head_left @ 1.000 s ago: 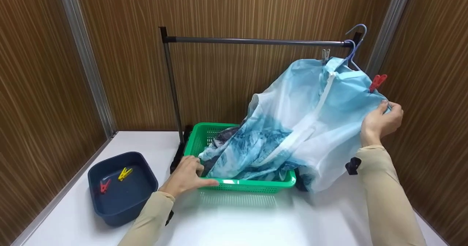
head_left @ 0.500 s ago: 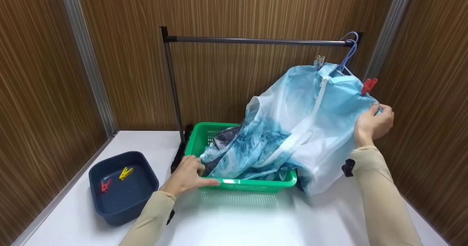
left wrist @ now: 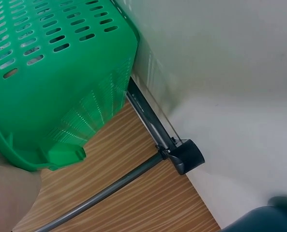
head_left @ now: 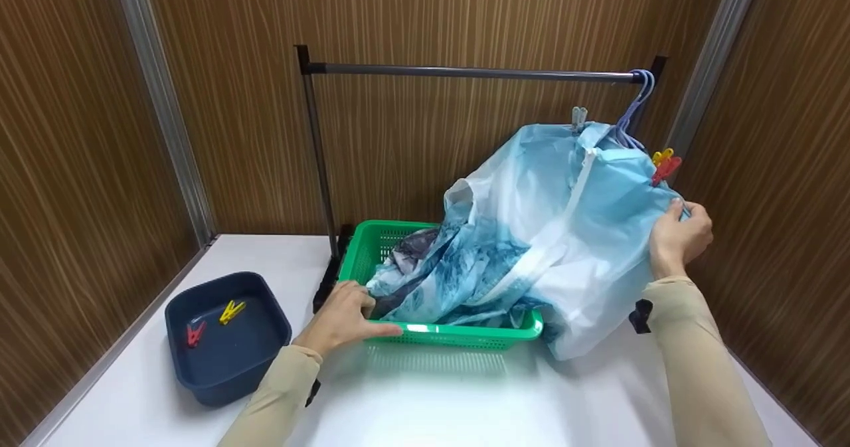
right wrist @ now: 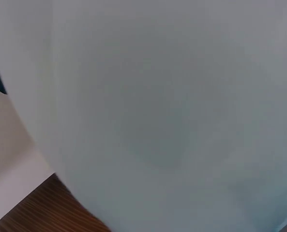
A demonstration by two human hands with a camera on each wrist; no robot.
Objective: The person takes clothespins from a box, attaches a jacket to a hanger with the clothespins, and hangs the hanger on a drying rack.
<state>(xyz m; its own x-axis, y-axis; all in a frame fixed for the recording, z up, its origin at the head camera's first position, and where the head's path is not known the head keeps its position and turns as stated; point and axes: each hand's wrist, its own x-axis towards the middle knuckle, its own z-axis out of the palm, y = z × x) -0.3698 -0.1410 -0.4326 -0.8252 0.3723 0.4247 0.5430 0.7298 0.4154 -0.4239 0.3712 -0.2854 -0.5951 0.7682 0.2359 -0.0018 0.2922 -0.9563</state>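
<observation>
My right hand [head_left: 680, 236] pinches the shoulder edge of a blue-and-white zip jacket [head_left: 531, 181] at the right. The jacket is on a hanger with a purple-blue hook [head_left: 636, 105], which sits at the rod's right end beside another hook. A grey clothespin [head_left: 579, 116] and a red clothespin [head_left: 666, 170] grip its shoulders. Its lower part drapes into a green basket [head_left: 458, 336]. My left hand [head_left: 342, 317] holds the basket's near left corner, thumb along the front rim. In the right wrist view, pale jacket fabric [right wrist: 158, 106] fills most of the picture.
A dark rod [head_left: 465, 72] on a stand runs across the back. At the left, a navy tub [head_left: 229, 367] holds a yellow clothespin [head_left: 232, 312] and a red one [head_left: 194, 334]. Another yellow clothespin [head_left: 662, 156] shows behind the jacket's red one. Wood-grain walls [head_left: 425, 8] enclose the table.
The hanger's hook has come down onto the rod, and the jacket's upper part has moved lower and left with my right hand. A yellow clothespin now shows behind the red one. My left hand stays put.
</observation>
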